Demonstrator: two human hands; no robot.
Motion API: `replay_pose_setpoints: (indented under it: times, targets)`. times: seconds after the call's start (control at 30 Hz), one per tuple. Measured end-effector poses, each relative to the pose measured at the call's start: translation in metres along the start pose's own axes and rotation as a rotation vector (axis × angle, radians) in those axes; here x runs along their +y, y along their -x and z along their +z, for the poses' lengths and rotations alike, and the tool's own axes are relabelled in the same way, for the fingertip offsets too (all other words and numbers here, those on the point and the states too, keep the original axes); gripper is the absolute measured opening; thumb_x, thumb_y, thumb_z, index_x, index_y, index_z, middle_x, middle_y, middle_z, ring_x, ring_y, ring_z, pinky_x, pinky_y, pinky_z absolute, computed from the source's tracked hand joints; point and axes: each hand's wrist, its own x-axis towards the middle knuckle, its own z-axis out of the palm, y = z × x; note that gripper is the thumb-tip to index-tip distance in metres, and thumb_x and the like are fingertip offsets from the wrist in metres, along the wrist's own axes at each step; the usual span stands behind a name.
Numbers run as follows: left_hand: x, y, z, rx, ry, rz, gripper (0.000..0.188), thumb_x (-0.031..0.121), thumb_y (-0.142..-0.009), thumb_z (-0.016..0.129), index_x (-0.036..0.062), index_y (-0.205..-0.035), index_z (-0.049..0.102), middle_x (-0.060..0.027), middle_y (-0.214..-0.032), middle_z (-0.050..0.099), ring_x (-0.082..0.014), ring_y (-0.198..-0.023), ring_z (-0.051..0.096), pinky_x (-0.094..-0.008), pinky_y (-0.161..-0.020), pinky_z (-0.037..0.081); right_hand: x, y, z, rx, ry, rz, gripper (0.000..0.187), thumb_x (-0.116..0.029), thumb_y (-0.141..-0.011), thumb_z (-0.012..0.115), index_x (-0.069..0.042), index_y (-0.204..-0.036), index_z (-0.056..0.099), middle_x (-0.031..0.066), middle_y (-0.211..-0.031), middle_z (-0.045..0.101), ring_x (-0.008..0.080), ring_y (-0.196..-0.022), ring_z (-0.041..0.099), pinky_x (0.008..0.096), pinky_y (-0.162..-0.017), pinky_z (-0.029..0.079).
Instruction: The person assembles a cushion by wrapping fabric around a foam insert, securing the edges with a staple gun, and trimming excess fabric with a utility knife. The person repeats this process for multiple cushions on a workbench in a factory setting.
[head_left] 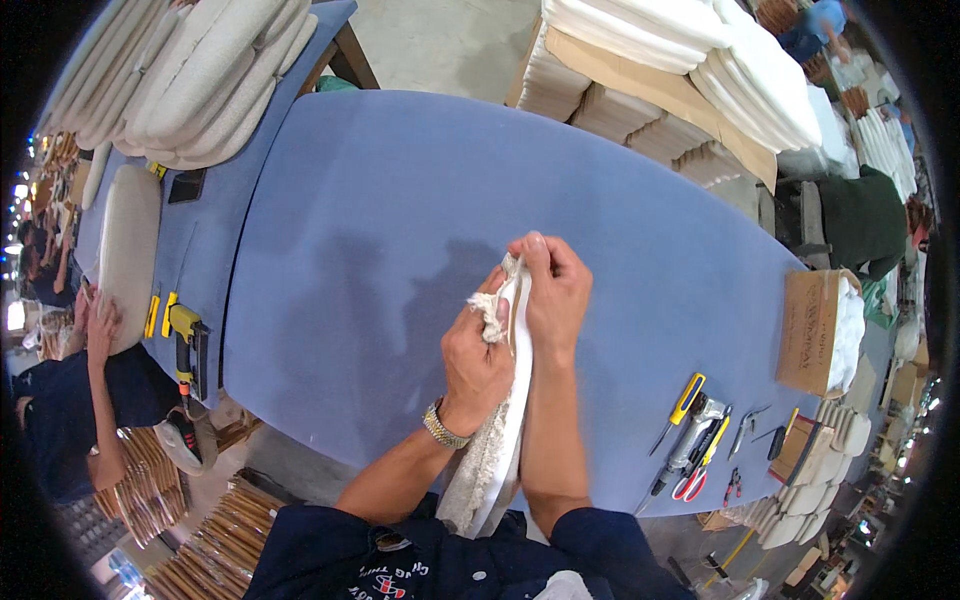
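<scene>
A beige fabric-covered cushion (pixel 467 478) stands on edge between my forearms, its lower end against my body. White padding (pixel 508 435) shows along its side, and a frayed, bunched piece of cloth (pixel 490 312) sticks out near its upper end. My left hand (pixel 478 360), below a metal wristwatch (pixel 442 425), is closed on the fabric edge. At the top end my right hand (pixel 556 300) pinches the cover, thumb and fingers together. Both hands are close together over the blue padded table (pixel 400 170). The cushion's far side is hidden.
At right lie a yellow-handled screwdriver (pixel 686 400), an air staple gun (pixel 692 445), red-handled scissors (pixel 690 487) and pliers (pixel 733 486). A cardboard box (pixel 808 335) holds white stuff. On the left, a co-worker's hands (pixel 98 320) touch another cushion (pixel 130 240); cushions (pixel 200 80) are piled behind.
</scene>
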Motion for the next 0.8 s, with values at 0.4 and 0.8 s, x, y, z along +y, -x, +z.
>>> replay_pose_setpoints:
  times: [0.4,0.8]
  targets:
    - [-0.010,0.012,-0.002,-0.145,0.093,0.260,0.030,0.007,-0.102,0.054,-0.0062,-0.126,0.067,-0.0226,-0.141,0.061,-0.0377,-0.141,0.049,-0.0480,-0.118,0.036,0.027,0.030,-0.019,0.128,-0.397,-0.356,0.031,-0.019,-0.107,0.055,-0.003,-0.082,0.061,0.0077,-0.081,0.066,0.0178,-0.082,0.060,0.0438,-0.098,0.046]
    - [-0.048,-0.047,-0.005,-0.449,0.753,-0.149,0.047,0.031,-0.111,0.039,0.0023,-0.145,0.053,-0.0197,-0.145,0.057,-0.0244,-0.137,0.053,-0.0412,-0.116,0.038,0.016,0.035,-0.028,0.176,-0.237,-0.425,0.034,-0.026,-0.107,0.056,-0.003,-0.081,0.061,0.0092,-0.081,0.067,0.0210,-0.085,0.060,0.0390,-0.088,0.048]
